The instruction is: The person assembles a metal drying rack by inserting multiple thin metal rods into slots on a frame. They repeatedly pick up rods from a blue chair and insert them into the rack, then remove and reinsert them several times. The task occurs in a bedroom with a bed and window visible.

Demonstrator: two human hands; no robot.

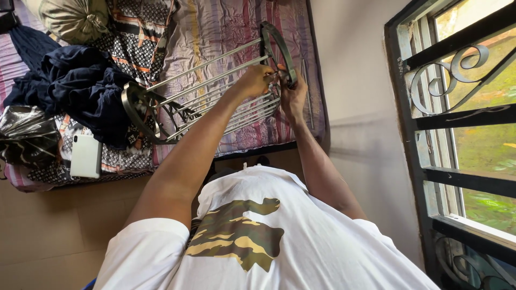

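A steel rack (215, 94) made of several thin rods between two curved end frames lies across a bed (226, 27) with a patterned pink sheet. My left hand (257, 80) grips the rods right by the rack's right end frame (277, 45). My right hand (293, 96) holds that same end frame from the other side, fingers curled around its rim. The two hands nearly touch. The rack's left end frame (137, 110) rests on the bed beside a heap of dark clothes. My white shirt with a camouflage print (258, 236) fills the bottom of the view.
A pile of dark blue clothes (80, 86), a white phone (86, 156), a shiny black bag (27, 134) and a tied olive bundle (72, 19) lie on the bed. A plain wall (360, 107) and a window with a black metal grille (462, 118) stand at the right. Tan floor tiles (48, 231) are at bottom left.
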